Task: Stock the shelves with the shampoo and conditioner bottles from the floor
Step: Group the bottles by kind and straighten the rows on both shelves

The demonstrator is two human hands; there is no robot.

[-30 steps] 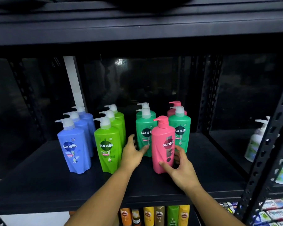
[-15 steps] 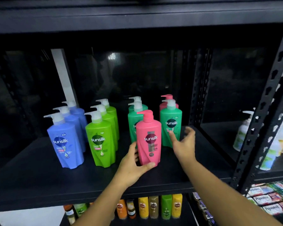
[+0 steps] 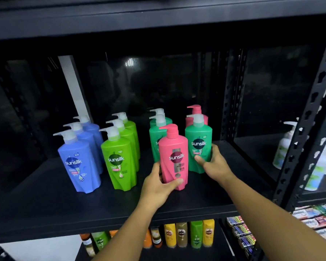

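Sunsilk pump bottles stand in rows on a black shelf [image 3: 45,204]. My left hand [image 3: 158,187] grips the base of the front pink bottle [image 3: 174,153], thumb across its lower front. My right hand [image 3: 213,162] grips the lower part of the teal green bottle [image 3: 199,144] just right of it. Another pink bottle [image 3: 197,112] stands behind that teal one. Two more teal bottles [image 3: 157,129] line up behind the front pink one. Left of them stand a row of three lime green bottles [image 3: 119,162] and a row of three blue bottles [image 3: 79,164].
A perforated black upright [image 3: 305,132] bounds the shelf on the right, with white pump bottles [image 3: 284,146] in the bay beyond. Smaller yellow, brown and green bottles [image 3: 186,234] fill the shelf below, beside stacked packets [image 3: 241,234]. The upper shelf board [image 3: 158,17] hangs close overhead.
My left hand moved from the teal bottles onto the front pink bottle's base. My right hand let go of the pink bottle and took hold of the teal bottle to its right.
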